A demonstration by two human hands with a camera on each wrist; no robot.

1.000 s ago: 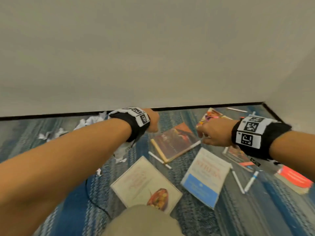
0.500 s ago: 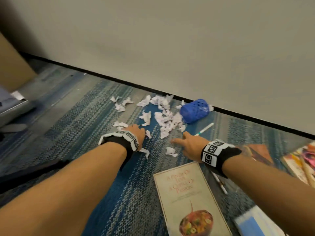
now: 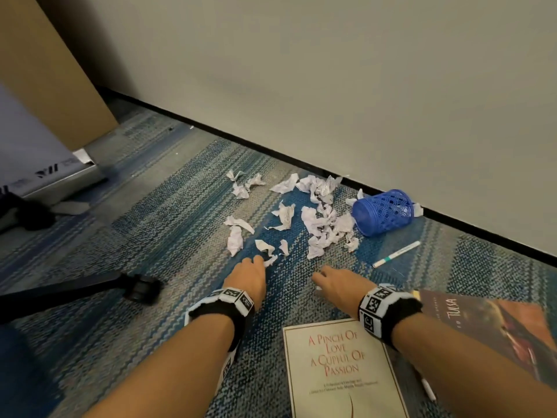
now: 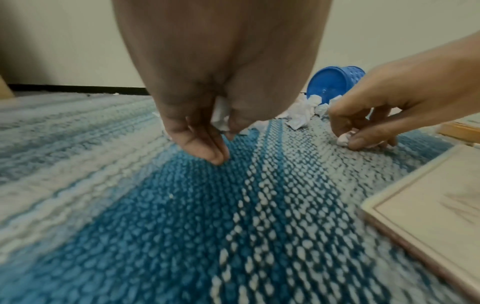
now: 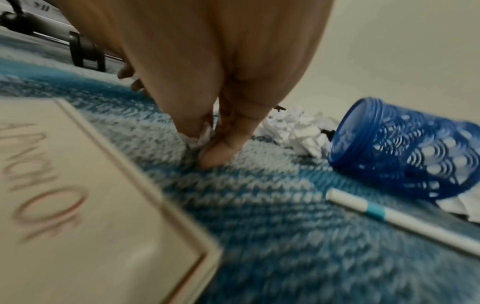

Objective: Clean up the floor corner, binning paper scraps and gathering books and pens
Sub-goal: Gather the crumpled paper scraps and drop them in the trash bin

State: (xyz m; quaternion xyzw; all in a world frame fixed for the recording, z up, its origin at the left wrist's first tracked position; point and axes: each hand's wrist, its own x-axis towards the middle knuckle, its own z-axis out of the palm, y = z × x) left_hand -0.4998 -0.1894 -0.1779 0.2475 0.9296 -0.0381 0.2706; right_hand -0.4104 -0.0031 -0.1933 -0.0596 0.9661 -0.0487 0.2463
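Torn white paper scraps (image 3: 316, 224) litter the blue striped carpet by the wall. A blue mesh bin (image 3: 382, 211) lies tipped on its side beside them. My left hand (image 3: 254, 263) is down on the carpet, thumb and fingers closed round a small paper scrap (image 4: 221, 115). To its right, my right hand (image 3: 319, 280) pinches another paper scrap (image 5: 205, 133) against the carpet. A white pen with a teal band (image 3: 396, 254) lies near the bin. A cream book (image 3: 340, 372) and a brown book (image 3: 488, 327) lie under my right forearm.
A black tripod leg (image 3: 135, 288) lies on the carpet left of my left hand. A cardboard panel (image 3: 60, 70) and a silver-based stand (image 3: 60, 176) are at the far left. A second pen (image 3: 428, 387) lies between the books. The wall's black baseboard (image 3: 271, 152) runs behind the scraps.
My view swung left from the books to the scrap pile. Both hands came down to the carpet, and each has closed its fingers on a scrap.
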